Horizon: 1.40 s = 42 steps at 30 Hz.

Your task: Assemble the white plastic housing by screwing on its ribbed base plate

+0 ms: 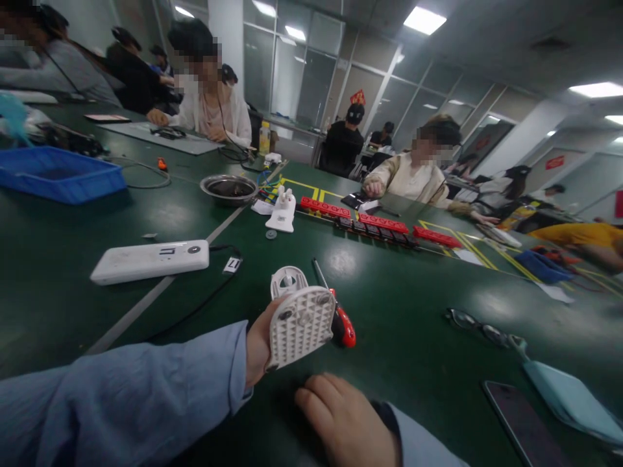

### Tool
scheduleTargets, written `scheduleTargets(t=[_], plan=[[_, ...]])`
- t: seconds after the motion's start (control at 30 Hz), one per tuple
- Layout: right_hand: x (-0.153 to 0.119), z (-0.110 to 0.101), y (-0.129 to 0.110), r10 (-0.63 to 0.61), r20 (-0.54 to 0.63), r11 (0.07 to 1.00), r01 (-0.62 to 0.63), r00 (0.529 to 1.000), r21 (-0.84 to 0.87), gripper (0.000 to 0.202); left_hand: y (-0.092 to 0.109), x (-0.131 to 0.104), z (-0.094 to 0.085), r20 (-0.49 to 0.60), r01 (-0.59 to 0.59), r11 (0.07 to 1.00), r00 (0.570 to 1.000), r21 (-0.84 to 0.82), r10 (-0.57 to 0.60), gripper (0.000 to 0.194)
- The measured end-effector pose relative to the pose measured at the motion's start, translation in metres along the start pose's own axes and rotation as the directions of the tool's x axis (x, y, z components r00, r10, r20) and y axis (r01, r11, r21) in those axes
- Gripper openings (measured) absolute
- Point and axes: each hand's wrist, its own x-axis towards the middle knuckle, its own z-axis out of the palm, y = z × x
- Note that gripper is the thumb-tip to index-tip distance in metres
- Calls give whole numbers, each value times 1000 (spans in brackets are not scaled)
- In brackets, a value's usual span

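Note:
My left hand (259, 344) is closed around a white plastic base (302, 327) with a ribbed grid underside and a ring-shaped part behind it. The base is tilted up above the table, its grid side toward me. Just behind it lies a screwdriver (346, 327) with a red and black handle, partly hidden by the base. My right hand (345, 418) is low over the table near the front edge, fingers curled together and pointing down. Whatever it holds, if anything, is hidden. Farther off is a white plastic bracket (281, 215) beside a small grey disc (271, 234).
A white power bank (150, 261) with a cable lies left, before a metal bowl (230, 188) and a blue tray (61, 174). Red strips (384, 223) line the middle. Glasses (479, 326), a phone (525, 421) and a light-blue case (574, 395) are right. Co-workers sit across.

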Motion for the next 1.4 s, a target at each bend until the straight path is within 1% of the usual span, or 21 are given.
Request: scheduleTargets(t=[0.13, 0.2, 0.27, 0.37, 0.43, 0.5, 0.57, 0.63, 0.67, 0.73, 0.77, 0.8, 0.83, 0.93, 1.0, 1.07, 1.17, 1.23, 1.27, 1.33, 1.4], plan=[[-7, -5, 3, 99, 66, 965, -112, 993, 237, 25, 3, -8, 10, -123, -3, 996, 992, -89, -8, 49], [-8, -11, 3, 95, 51, 929, -107, 994, 354, 22, 2, -11, 14, -135, -22, 999, 991, -23, 19, 52], [-7, -19, 4, 78, -4, 902, -69, 997, 427, 22, 0, -13, 16, -140, -96, 991, 984, 89, 108, 55], [-8, -30, 9, 166, -141, 893, -88, 976, 442, 30, -2, -13, 15, -161, -253, 943, 943, 215, 290, 44], [-14, -34, 14, 229, -215, 906, -127, 949, 404, 27, -4, -12, 13, -172, -321, 916, 915, 241, 366, 36], [-22, -33, 21, 227, -256, 934, -136, 940, 331, 20, -5, -12, 10, -179, -359, 886, 890, 293, 420, 33], [-30, -32, 30, 212, -291, 955, -134, 933, 266, 17, -6, -12, 7, -149, -375, 842, 876, 389, 459, 33], [-34, -32, 40, 268, -354, 943, -170, 896, 285, 22, -8, -14, 4, -55, -400, 761, 868, 512, 493, 35], [-33, -33, 46, 334, -388, 918, -203, 859, 339, 24, -8, -16, 4, 16, -424, 707, 863, 566, 505, 36], [-27, -39, 55, 495, -415, 821, -253, 764, 512, 24, -9, -20, 4, 159, -472, 601, 852, 645, 499, 39], [-21, -43, 58, 556, -391, 755, -249, 733, 606, 22, -9, -23, 5, 216, -481, 557, 853, 677, 475, 39], [-14, -47, 60, 593, -330, 683, -242, 734, 690, 20, -9, -24, 7, 264, -486, 519, 856, 704, 444, 39], [-5, -51, 62, 602, -246, 609, -238, 760, 757, 21, -9, -26, 8, 302, -488, 487, 860, 725, 411, 39], [20, -59, 65, 539, -42, 416, -222, 842, 882, 29, -8, -29, 13, 368, -494, 418, 862, 763, 348, 37], [33, -60, 73, 513, 40, 307, -227, 858, 924, 30, -7, -30, 16, 368, -478, 377, 870, 793, 329, 36], [39, -58, 89, 516, 74, 234, -224, 853, 946, 28, -5, -31, 18, 317, -413, 345, 899, 843, 302, 37], [37, -55, 123, 558, 39, 221, -194, 829, 956, 27, 0, -32, 21, 224, -306, 319, 937, 897, 269, 40], [34, -54, 140, 584, 18, 229, -186, 812, 955, 30, 3, -31, 22, 213, -291, 304, 941, 907, 264, 42], [33, -52, 144, 593, 12, 238, -190, 805, 953, 32, 4, -30, 22, 217, -293, 294, 940, 910, 263, 44], [34, -48, 137, 597, 9, 261, -205, 802, 943, 37, 6, -27, 22, 225, -292, 275, 941, 916, 252, 45], [39, -42, 113, 573, 9, 305, -223, 819, 926, 40, 7, -22, 20, 234, -292, 267, 945, 918, 229, 44]])
